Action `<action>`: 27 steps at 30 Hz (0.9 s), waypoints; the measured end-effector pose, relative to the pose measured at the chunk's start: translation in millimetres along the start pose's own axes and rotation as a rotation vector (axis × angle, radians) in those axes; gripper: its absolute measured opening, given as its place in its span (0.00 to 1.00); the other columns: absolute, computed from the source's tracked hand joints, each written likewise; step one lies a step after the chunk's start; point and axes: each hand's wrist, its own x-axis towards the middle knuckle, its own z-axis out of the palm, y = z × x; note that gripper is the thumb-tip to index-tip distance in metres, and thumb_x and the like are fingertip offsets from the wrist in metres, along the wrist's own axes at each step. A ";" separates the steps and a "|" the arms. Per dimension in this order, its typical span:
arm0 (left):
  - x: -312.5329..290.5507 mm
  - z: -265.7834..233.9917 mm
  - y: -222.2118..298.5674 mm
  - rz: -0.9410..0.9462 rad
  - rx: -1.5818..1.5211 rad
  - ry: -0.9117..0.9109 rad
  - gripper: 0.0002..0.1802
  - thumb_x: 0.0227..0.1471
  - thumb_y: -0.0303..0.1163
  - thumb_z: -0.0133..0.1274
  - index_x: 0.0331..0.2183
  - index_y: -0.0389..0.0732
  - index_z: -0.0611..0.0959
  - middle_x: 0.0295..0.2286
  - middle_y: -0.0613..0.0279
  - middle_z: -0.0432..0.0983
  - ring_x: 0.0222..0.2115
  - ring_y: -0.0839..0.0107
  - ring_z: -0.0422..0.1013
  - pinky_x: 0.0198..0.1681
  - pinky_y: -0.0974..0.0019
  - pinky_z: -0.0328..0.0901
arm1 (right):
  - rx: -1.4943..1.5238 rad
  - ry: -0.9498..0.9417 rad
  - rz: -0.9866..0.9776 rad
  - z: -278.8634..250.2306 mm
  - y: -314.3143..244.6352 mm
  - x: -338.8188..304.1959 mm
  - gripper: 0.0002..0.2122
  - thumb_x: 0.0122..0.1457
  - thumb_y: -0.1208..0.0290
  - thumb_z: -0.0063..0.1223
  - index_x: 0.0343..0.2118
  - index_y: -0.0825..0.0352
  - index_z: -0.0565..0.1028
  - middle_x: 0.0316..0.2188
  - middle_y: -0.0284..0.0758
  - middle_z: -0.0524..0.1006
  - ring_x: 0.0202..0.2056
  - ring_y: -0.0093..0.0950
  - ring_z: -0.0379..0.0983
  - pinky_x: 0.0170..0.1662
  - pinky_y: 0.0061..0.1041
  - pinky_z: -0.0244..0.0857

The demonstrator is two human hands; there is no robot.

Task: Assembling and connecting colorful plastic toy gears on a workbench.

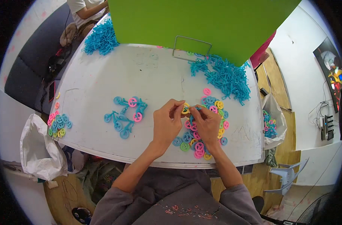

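Dark grey garment [174,198] with small embroidered flowers is nearest, at six o'clock; from its sleeves the bare forearms reach over a white table [96,75]. The left hand [167,124] pinches a small yellow spoked wheel [185,111] between thumb and forefinger. The right hand [208,125] comes to it from three o'clock, its fingertips closed, it seems, on a little blue plastic piece [198,108] (mostly hidden, so I cannot tell its shape). In my judgement, the step in hand is joining this wheel with the blue piece; the next move calls for good alignment at the hub, then a firm push. Beneath the right hand spreads a pile of loose mixed-colour wheels [196,135]. Toward nine o'clock from the left hand lie blue parts with wheels [123,118], apparently joined already. Farther, at one o'clock, a heap of blue plastic stems [231,80] lies beside a bright green panel [201,26].
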 end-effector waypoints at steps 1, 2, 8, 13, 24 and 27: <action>-0.2 -0.5 0.7 0.031 0.112 0.005 0.08 0.57 0.23 0.48 0.37 0.31 0.79 0.28 0.57 0.78 0.30 0.72 0.76 0.34 0.71 0.72 | -0.006 -0.002 0.011 0.4 0.5 0.1 0.08 0.55 0.68 0.57 0.29 0.69 0.79 0.13 0.30 0.71 0.16 0.12 0.60 0.17 0.18 0.52; -0.2 -0.7 0.9 0.061 0.223 0.011 0.08 0.57 0.22 0.48 0.37 0.31 0.79 0.28 0.56 0.78 0.30 0.72 0.76 0.33 0.72 0.72 | -0.006 -0.001 0.012 0.1 0.3 -0.5 0.08 0.55 0.68 0.57 0.29 0.69 0.79 0.13 0.30 0.71 0.16 0.12 0.60 0.17 0.18 0.52; 4.9 -2.3 2.3 0.019 0.114 0.004 0.05 0.56 0.20 0.46 0.35 0.31 0.77 0.26 0.57 0.76 0.29 0.74 0.75 0.33 0.72 0.70 | -0.148 -0.009 -0.063 -1.2 -7.1 -0.9 0.08 0.54 0.68 0.59 0.29 0.68 0.79 0.15 0.35 0.74 0.16 0.17 0.66 0.20 0.21 0.58; 9.3 -8.3 -6.6 -0.062 0.022 -0.080 0.05 0.56 0.18 0.45 0.33 0.31 0.76 0.26 0.60 0.75 0.30 0.76 0.73 0.35 0.72 0.70 | -0.104 -0.049 -0.226 -3.5 0.7 -0.3 0.05 0.54 0.73 0.58 0.32 0.68 0.79 0.21 0.37 0.77 0.22 0.19 0.72 0.25 0.21 0.63; 27.3 -3.8 12.2 -0.242 -0.184 -0.232 0.07 0.57 0.24 0.45 0.37 0.35 0.77 0.26 0.58 0.76 0.31 0.74 0.74 0.33 0.70 0.68 | 0.492 -0.541 0.029 -36.0 15.9 18.6 0.16 0.53 0.85 0.52 0.46 0.70 0.72 0.39 0.34 0.73 0.37 0.21 0.71 0.39 0.16 0.67; 25.8 -2.1 -9.7 -0.355 -0.210 -0.293 0.08 0.58 0.30 0.47 0.38 0.38 0.77 0.31 0.56 0.76 0.32 0.70 0.73 0.36 0.67 0.68 | 0.168 -0.424 -0.210 -38.9 18.0 18.8 0.15 0.54 0.87 0.50 0.45 0.70 0.70 0.40 0.35 0.73 0.40 0.21 0.69 0.40 0.16 0.65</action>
